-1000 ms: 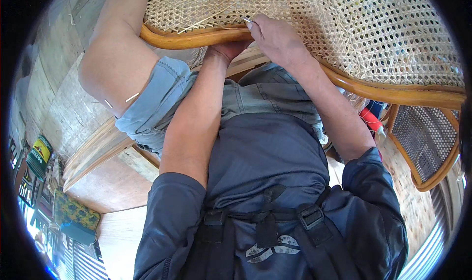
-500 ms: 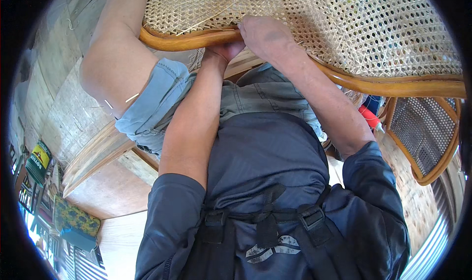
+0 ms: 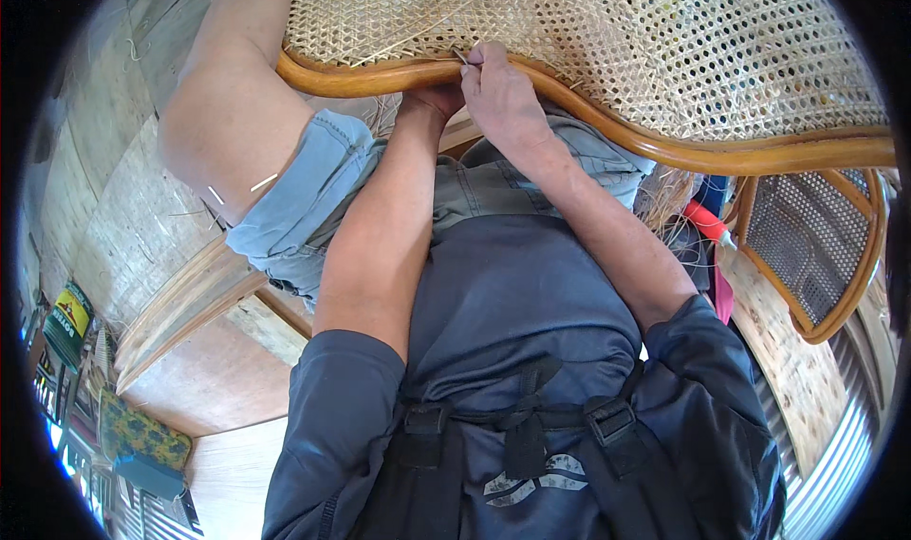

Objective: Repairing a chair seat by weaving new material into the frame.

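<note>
From close above, the head-worn fisheye looks down the torso [image 3: 527, 298].

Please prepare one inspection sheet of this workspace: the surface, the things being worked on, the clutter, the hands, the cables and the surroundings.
Surface: pale wooden boards at the left, with marks and patches.
Work things: woven cane panel bordered by a curved wooden frame; loose strands lie across the panel.
Clutter: tangled fibres beside a red container with a pale tip, below the frame at the right.
Left hand: under the frame edge, mostly hidden; its grip cannot be told.
Right hand: at the frame edge, fingers pinching a thin item, kind unclear.
Cables: nothing seen.
Surroundings: wood-framed mesh piece at the right; green and yellow container at the far left.
</note>
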Demonstrator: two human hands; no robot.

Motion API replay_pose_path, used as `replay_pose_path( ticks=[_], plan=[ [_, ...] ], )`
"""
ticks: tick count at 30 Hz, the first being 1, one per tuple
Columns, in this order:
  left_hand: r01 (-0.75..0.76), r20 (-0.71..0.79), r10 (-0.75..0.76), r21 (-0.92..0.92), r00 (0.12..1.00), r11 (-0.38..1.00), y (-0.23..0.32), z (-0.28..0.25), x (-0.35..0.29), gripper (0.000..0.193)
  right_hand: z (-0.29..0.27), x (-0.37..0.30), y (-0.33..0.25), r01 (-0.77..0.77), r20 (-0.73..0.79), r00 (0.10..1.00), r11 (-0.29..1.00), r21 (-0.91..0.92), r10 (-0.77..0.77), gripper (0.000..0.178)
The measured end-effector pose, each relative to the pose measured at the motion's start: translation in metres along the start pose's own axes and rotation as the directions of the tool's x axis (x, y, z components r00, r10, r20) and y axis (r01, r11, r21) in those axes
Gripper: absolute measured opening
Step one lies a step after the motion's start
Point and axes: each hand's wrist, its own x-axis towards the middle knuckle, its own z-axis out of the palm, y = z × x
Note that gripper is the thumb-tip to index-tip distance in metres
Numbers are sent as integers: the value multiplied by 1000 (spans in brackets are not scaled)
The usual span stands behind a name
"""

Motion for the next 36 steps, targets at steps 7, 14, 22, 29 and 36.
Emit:
replay_pose_path(
  ticks=[7,14,22,29,36],
  plan=[
    [92,40,-89,-86,995,992,6,-10,10,45,-5,4,-12,-295,147,954,911,288,263,26],
    [79,50,-71,-175,996,981,4,-17,17,42,-1,8,-10,-245,32,969,927,284,246,22],
    [18,36,-17,-37,999,999,2,-18,19,44,0,0,-23,-247,-56,960,926,284,273,22],
    [67,62,-61,-99,996,993,3,-20,25,43,-3,0,-30,-286,-60,948,922,261,311,24],
    [34,18,-32,-71,999,997,3,-21,22,43,-6,3,-35,-303,-25,949,930,209,315,24]
  ],
)
